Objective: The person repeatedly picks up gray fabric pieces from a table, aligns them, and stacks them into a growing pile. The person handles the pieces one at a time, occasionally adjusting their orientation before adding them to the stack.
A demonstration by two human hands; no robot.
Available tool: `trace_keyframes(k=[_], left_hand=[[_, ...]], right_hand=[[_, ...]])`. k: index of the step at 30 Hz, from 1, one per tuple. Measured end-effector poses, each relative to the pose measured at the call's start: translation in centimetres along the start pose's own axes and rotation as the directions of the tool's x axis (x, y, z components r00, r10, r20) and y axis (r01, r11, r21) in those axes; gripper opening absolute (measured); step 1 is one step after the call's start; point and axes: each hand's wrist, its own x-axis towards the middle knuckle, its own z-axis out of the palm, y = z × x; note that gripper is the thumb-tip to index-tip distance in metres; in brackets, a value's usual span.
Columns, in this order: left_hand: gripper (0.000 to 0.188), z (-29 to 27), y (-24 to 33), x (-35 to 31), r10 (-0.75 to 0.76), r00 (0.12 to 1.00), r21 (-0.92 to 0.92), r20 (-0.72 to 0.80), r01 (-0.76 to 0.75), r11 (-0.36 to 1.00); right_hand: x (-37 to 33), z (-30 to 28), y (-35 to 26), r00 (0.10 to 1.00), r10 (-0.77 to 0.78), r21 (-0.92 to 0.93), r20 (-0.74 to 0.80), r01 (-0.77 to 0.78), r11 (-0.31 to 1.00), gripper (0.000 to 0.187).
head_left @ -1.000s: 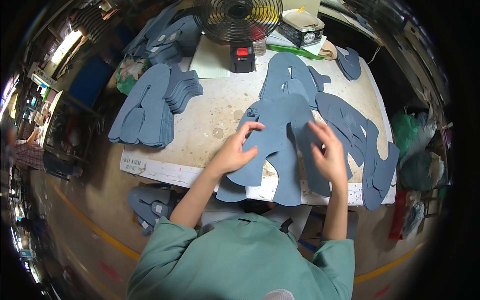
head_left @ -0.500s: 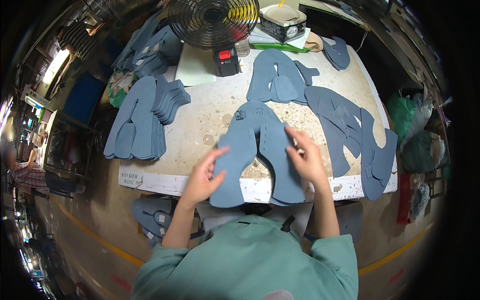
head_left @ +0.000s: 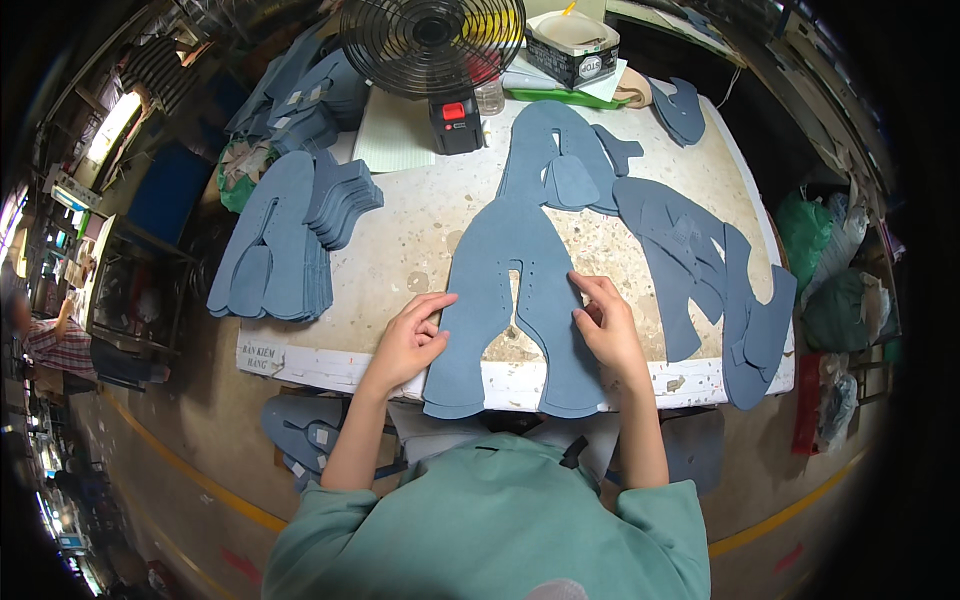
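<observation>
Two or more flat blue-grey shoe upper pieces (head_left: 468,285) lie stacked in front of me at the near table edge. The top one is horseshoe-shaped, its rounded toe pointing away, with small holes lining the central slit. Along its left outer edge rests my left hand (head_left: 412,338), fingertips touching the edge and thumb apart. On the opposite edge, my right hand (head_left: 607,325) touches with a stretched forefinger, thumb apart. Neither hand is wrapped round anything. Just beyond the toe lies another group of shoe pieces (head_left: 532,150), a small tongue-shaped one on top.
Tall stacks of cut pieces (head_left: 240,260) stand at left. Loose pieces (head_left: 672,240) overlap at right, some over the edge. A black fan (head_left: 458,125), a notebook (head_left: 395,130) and a box (head_left: 575,65) occupy the far side. Green bags (head_left: 805,225) sit beyond the table's right side.
The printed marks seen at the toe are out of sight, with a plain surface showing there now. The top piece's two wings lie flatter and more even. Both hands stay near the edges.
</observation>
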Motion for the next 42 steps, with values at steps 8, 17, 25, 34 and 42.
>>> trace_keyframes(k=[8, 17, 25, 34, 42], left_hand=[[0.045, -0.4, 1.8, -0.6, -0.067, 0.995, 0.237, 0.077, 0.047, 0.970], [0.030, -1.7, 3.4, 7.2, 0.426, 0.901, 0.787, 0.079, -0.318, 0.528], [0.037, -0.5, 1.4, 18.2, 0.093, 0.987, 0.734, 0.133, -0.162, 0.660], [0.042, 0.0, 0.4, 17.0, 0.216, 0.957, 0.518, 0.195, -0.287, 0.805], [0.023, -5.6, 11.0, 8.9, 0.411, 0.912, 0.254, 0.007, -0.399, 0.881]], right_hand=[[-1.3, 0.2, 0.0, 1.000, -0.023, -0.103, -0.014, 0.021, 0.994, 0.045], [-1.4, -0.3, 0.0, 0.986, -0.122, -0.242, -0.112, 0.092, 0.966, 0.015], [-1.1, -1.6, 1.9, 0.846, -0.070, -0.177, -0.528, -0.029, 0.984, 0.007], [-1.2, -1.5, 2.1, 0.855, -0.092, -0.120, -0.511, 0.035, 0.992, 0.007], [-1.4, -1.8, 2.2, 0.872, -0.073, -0.070, -0.484, 0.045, 0.997, 0.009]])
